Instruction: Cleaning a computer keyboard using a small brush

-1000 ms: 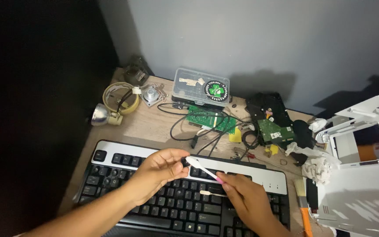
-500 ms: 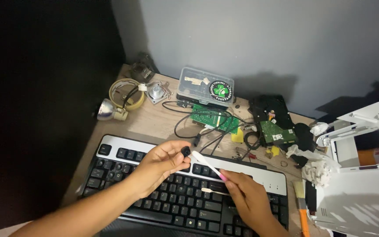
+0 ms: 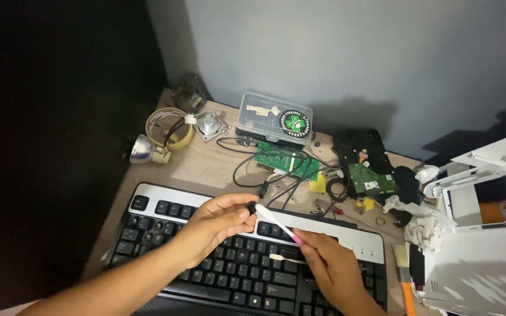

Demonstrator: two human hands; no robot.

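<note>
Cluttered desk (image 3: 206,167), keyboard (image 3: 229,272) beneath fingers. Left hand (image 3: 215,225) pinches small dark part (image 3: 252,207), possibly a keycap; right hand (image 3: 332,266) fingertips pinch swab (image 3: 276,222) touching it.

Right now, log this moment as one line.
left hand: pinches small black keycap | right hand: holds white tool against it | below: keyboard

We hold a small black keycap (image 3: 252,207) pinched at our fingertips, a slim white-and-pink tool (image 3: 276,221) slanting against it, above the black, silver-edged keyboard (image 3: 229,275) where a cotton swab (image 3: 285,258) lies on the keys.
</note>
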